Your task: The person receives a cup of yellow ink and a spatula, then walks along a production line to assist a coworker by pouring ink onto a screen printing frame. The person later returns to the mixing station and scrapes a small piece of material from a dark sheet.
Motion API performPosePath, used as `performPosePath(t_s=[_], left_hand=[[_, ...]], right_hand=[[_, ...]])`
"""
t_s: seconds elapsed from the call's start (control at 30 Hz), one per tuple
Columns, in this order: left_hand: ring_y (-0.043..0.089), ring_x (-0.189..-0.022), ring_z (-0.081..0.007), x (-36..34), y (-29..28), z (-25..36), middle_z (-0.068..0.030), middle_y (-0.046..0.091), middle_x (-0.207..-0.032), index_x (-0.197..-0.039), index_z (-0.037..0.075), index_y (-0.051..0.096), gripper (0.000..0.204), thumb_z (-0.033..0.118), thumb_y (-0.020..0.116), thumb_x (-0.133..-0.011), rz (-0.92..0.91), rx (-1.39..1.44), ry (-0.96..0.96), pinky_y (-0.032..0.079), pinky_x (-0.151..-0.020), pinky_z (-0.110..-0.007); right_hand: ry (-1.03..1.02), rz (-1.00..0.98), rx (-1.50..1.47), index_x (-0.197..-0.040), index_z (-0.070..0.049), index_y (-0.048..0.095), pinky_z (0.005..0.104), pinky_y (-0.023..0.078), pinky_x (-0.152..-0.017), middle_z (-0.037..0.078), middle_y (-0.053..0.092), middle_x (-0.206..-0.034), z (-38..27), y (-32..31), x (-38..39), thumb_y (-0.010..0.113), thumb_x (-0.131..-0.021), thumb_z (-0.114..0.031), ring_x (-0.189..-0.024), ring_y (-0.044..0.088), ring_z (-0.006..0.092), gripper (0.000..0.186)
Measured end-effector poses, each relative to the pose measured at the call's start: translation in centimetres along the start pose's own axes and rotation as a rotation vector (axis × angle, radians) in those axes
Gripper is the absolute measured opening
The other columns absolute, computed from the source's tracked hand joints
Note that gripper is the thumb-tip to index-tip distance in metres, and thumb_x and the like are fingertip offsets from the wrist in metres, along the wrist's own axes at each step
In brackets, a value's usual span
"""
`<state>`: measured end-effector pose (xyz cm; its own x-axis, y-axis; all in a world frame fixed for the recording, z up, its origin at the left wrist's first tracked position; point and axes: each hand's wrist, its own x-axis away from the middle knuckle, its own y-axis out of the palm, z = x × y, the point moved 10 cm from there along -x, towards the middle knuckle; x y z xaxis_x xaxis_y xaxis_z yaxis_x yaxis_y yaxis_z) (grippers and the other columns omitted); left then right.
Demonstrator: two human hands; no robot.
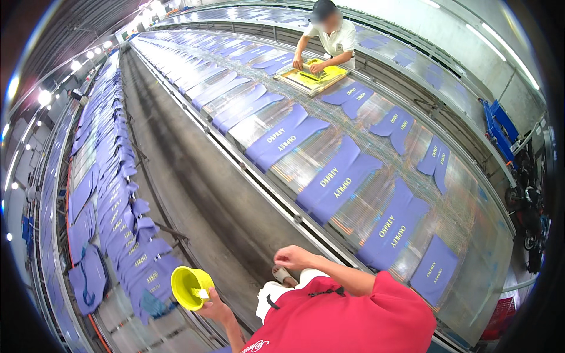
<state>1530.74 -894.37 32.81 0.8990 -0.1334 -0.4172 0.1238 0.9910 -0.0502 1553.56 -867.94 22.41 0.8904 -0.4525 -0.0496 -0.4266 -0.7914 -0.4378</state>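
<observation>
At the lower middle, my left hand (213,307) grips a yellow cup (183,286) holding yellow paste and a small white item. My right hand (289,256) hangs loosely curled with nothing visible in it, above the floor beside the long printing table's rail (242,167). Lilac fabric panels (371,253) with pale yellow printed lettering lie spaced along that table to the right.
A co-worker (332,38) leans over a yellow-inked screen frame (309,82) on the table. On the left, overlapping lilac panels (120,223) cover another long table. A grey aisle floor (176,165) runs between. Blue equipment (497,126) and a red crate (500,317) are at far right.
</observation>
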Motion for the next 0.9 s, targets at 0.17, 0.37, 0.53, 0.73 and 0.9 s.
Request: performPosePath(t_s=[0.17, 0.37, 0.53, 0.73, 0.9], left_hand=[[0.058, -0.121, -0.0235, -16.7, 10.5, -4.1, -0.0133, 0.057, -0.139, -0.143, -0.004, 0.045, 0.063, 0.012, 0.078, -0.092, -0.080, 0.124, -0.033, 0.046, -0.107, -0.037], [0.061, -0.120, -0.0249, -32.9, 21.7, -11.2, -0.0144, 0.059, -0.139, -0.143, -0.005, 0.046, 0.062, 0.004, 0.076, -0.090, -0.056, 0.188, -0.050, 0.047, -0.109, -0.037], [0.062, -0.118, -0.0225, -46.2, 28.3, -18.0, -0.0125, 0.060, -0.138, -0.142, -0.006, 0.048, 0.056, 0.007, 0.074, -0.094, -0.016, 0.120, -0.030, 0.049, -0.106, -0.035], [0.065, -0.113, -0.0253, -61.1, 34.3, -23.6, -0.0178, 0.065, -0.133, -0.135, -0.011, 0.055, 0.051, 0.010, 0.077, -0.093, 0.053, 0.003, -0.006, 0.050, -0.103, -0.037], [0.065, -0.113, -0.0250, -74.7, 41.2, -29.5, -0.0175, 0.064, -0.133, -0.135, -0.010, 0.055, 0.051, 0.008, 0.077, -0.093, 0.100, -0.075, 0.026, 0.050, -0.103, -0.037]], right_hand=[[0.312, 0.277, -0.134, -0.101, -0.003, 0.074, 0.0340, 0.054, -0.073, 0.010, 0.074, -0.085, 4.5, -6.8, -6.6, 0.070, -0.095, -0.021, -0.077, 0.068, 0.0176, 0.020], [0.457, 0.651, -0.178, -0.096, 0.000, 0.074, 0.0300, 0.050, -0.064, 0.007, 0.069, -0.073, 11.0, -15.9, -20.5, 0.072, -0.092, -0.019, -0.067, 0.058, 0.0097, 0.020], [0.255, 0.592, -0.214, -0.103, -0.001, 0.074, 0.0282, 0.051, -0.070, 0.003, 0.071, -0.084, 13.0, -20.1, -45.1, 0.071, -0.096, -0.017, -0.076, 0.060, 0.0080, 0.019], [-0.273, 0.262, -0.219, -0.092, -0.002, 0.070, 0.0376, 0.053, -0.070, 0.013, 0.070, -0.084, 0.8, -19.4, -79.1, 0.067, -0.092, -0.014, -0.076, 0.068, 0.0264, 0.012], [-0.428, 0.080, -0.148, -0.088, -0.003, 0.069, 0.0406, 0.051, -0.066, 0.014, 0.068, -0.078, -2.6, -17.0, -100.4, 0.068, -0.090, -0.013, -0.071, 0.064, 0.0320, 0.010]])
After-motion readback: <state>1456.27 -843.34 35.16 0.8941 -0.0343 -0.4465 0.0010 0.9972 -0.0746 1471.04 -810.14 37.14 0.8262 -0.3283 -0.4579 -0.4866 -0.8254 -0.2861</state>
